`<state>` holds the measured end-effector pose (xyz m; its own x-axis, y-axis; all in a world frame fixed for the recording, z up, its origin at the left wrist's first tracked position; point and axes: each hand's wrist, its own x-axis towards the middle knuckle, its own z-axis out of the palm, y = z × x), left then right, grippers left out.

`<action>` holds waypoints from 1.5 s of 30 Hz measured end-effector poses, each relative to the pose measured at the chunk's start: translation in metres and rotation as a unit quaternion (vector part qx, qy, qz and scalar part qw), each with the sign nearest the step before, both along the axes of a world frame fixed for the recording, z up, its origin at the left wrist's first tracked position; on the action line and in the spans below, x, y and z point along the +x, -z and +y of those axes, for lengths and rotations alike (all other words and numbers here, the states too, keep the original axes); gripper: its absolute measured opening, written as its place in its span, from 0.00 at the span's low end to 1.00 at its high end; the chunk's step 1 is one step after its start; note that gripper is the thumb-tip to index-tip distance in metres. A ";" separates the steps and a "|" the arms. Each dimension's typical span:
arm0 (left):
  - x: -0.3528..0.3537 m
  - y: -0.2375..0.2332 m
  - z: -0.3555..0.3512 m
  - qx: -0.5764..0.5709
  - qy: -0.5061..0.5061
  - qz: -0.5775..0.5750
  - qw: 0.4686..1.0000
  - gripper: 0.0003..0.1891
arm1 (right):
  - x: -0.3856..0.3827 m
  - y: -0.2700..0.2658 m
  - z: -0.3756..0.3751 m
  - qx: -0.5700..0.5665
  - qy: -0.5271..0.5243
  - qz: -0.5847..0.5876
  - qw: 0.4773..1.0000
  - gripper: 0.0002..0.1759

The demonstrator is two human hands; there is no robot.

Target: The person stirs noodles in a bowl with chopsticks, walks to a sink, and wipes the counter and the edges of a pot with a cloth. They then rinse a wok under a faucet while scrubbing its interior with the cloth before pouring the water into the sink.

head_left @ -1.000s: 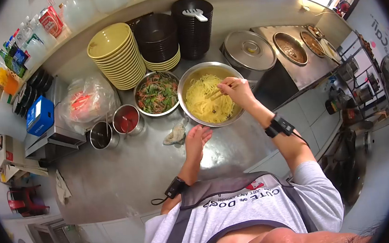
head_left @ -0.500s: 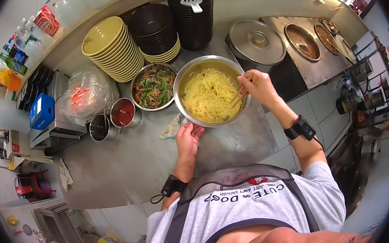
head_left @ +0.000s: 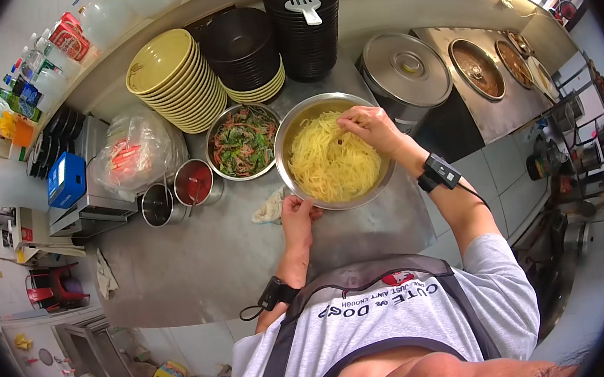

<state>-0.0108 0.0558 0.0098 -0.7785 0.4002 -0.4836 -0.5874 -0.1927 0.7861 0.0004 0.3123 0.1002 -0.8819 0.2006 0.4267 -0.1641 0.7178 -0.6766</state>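
Note:
A large steel mixing bowl (head_left: 282,168) full of yellow noodles (head_left: 325,161) stands on the metal counter in front of me. My left hand (head_left: 300,218) grips its near-left rim, with the fingertips partly hidden. Over the noodles, my right hand (head_left: 375,129) is closed around wooden chopsticks (head_left: 342,139); little of them shows, as their lower ends are sunk among the strands. Left of the noodles, a smaller steel bowl (head_left: 275,163) holds a mix of green leaves and reddish strips. A crumpled white cloth (head_left: 270,207) lies beside my left hand.
Stacked yellow bowls (head_left: 168,78) and black bowls (head_left: 237,42) stand at the back; a white fork-shaped piece (head_left: 304,10) tops one black stack. A lidded pot (head_left: 407,69) is to the right. Two steel cups, one with red sauce (head_left: 194,182), and a plastic bag (head_left: 131,154) sit left.
My right hand has moved left and inward over the noodles, and the chopsticks now point steeply down. The noodles are heaped differently. My left hand's fingers have curled onto the rim.

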 end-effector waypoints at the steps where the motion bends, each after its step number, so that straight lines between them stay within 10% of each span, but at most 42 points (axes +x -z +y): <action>1: -0.001 0.000 0.000 0.016 0.006 -0.008 1.000 0.08 | 0.000 -0.001 0.003 0.002 0.000 0.000 1.000 0.08; 19: -0.003 -0.017 0.011 0.053 0.004 -0.022 0.998 0.06 | 0.058 -0.023 -0.006 0.074 0.082 0.007 0.994 0.06; 23: -0.010 -0.027 0.014 0.060 0.027 -0.031 0.997 0.07 | 0.029 -0.001 -0.025 -0.150 0.124 -0.006 0.981 0.08; 25: -0.012 -0.032 0.015 0.050 0.043 -0.027 0.997 0.08 | 0.007 0.013 -0.036 -0.043 0.159 -0.028 0.986 0.10; 33: -0.019 -0.022 0.036 0.080 0.029 -0.027 0.996 0.08 | -0.020 0.008 -0.034 -0.264 0.184 0.001 0.947 0.12; 37: -0.032 -0.007 0.054 0.100 -0.006 -0.002 0.995 0.07 | -0.001 0.020 0.001 -0.132 0.184 -0.129 0.965 0.12; 41: -0.038 -0.005 0.066 0.079 -0.024 0.005 0.997 0.08 | 0.020 -0.001 0.007 -0.300 0.142 -0.097 0.938 0.13; 45: -0.041 -0.008 0.071 0.089 -0.034 0.008 0.995 0.08 | 0.018 -0.026 0.011 -0.214 0.202 -0.039 0.955 0.12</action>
<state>-0.0518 0.1266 0.0178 -0.8132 0.4249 -0.3977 -0.5565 -0.3676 0.7451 0.0187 0.3232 0.1261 -0.7217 0.6723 0.1650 0.1310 0.3667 -0.9211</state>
